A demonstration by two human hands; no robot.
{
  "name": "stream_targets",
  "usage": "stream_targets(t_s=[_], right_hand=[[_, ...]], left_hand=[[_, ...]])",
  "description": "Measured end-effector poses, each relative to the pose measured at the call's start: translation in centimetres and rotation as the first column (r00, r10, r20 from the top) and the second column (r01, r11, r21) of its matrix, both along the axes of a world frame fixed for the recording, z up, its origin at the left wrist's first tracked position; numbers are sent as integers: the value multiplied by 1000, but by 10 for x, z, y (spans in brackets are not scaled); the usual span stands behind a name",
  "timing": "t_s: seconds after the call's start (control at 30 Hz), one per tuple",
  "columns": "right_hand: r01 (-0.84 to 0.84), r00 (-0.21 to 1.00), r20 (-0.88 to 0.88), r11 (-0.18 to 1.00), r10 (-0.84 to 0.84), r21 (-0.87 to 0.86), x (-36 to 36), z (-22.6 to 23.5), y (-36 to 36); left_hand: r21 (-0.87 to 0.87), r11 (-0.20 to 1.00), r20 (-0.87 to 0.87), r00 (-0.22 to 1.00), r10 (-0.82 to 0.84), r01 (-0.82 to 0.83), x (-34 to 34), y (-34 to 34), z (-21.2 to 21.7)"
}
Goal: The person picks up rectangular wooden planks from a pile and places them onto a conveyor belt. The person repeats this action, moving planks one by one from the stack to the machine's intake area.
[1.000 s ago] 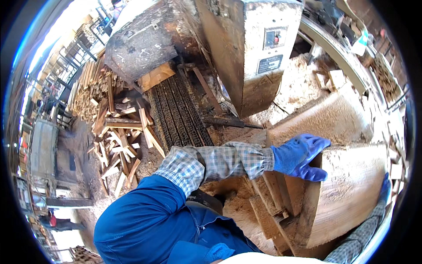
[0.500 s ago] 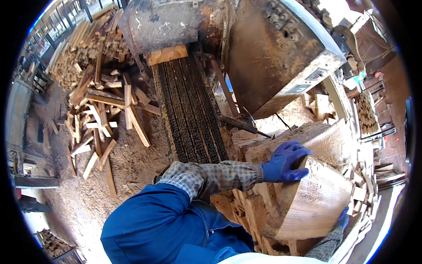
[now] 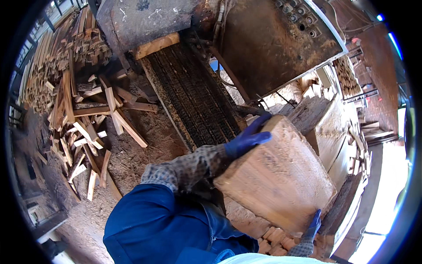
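A thick, squarish wooden slab [image 3: 277,176] is tilted up in front of me, its broad rough-sawn face showing. My left hand [image 3: 246,141], in a purple-blue glove, grips its far left edge with the thumb at the face. At the near right corner my gloved right hand [image 3: 314,221] holds the slab too; most of its fingers are hidden. Just left of the slab runs a dark ridged feed bed [image 3: 189,101], leading under the grey machine housing [image 3: 145,17]. More thick timber blocks [image 3: 327,127] lie beyond the slab on the right.
A rusty control box [image 3: 277,44] with several knobs stands beyond the slab. Loose offcuts [image 3: 88,136] lie scattered on the sawdust-covered floor [image 3: 145,165] at left, before a large stack of sticks [image 3: 66,57]. Small wood pieces [image 3: 274,240] lie below the slab.
The slab has come away from the blocks at right, moving left toward the feed bed and turning its broad face up. Both hands moved left with it, and the view has shifted.
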State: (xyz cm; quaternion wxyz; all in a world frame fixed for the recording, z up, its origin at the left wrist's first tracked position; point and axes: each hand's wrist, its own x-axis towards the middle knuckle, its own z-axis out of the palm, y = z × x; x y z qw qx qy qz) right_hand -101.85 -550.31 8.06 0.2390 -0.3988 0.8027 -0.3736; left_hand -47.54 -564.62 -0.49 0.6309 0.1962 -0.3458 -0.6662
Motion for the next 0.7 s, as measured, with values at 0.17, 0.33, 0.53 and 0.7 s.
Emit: stream_targets(t_s=[0.17,0.33,0.53,0.7], right_hand=[[39,931,365,997,-14,-60,68,-55,39],[-131,743,669,986,27,106,171,-162,26],[-328,659,737,939,149,104,314,-211,-7],[-480,536,844,833,30,276,370,-205,-35]], left_hand=[[-70,993,15,996,-93,94,73,39,29],[74,996,343,936,-77,54,142,29,32],[187,981,841,524,-134,-49,272,-36,6],[-320,771,936,-55,349,-550,360,-6,-38]])
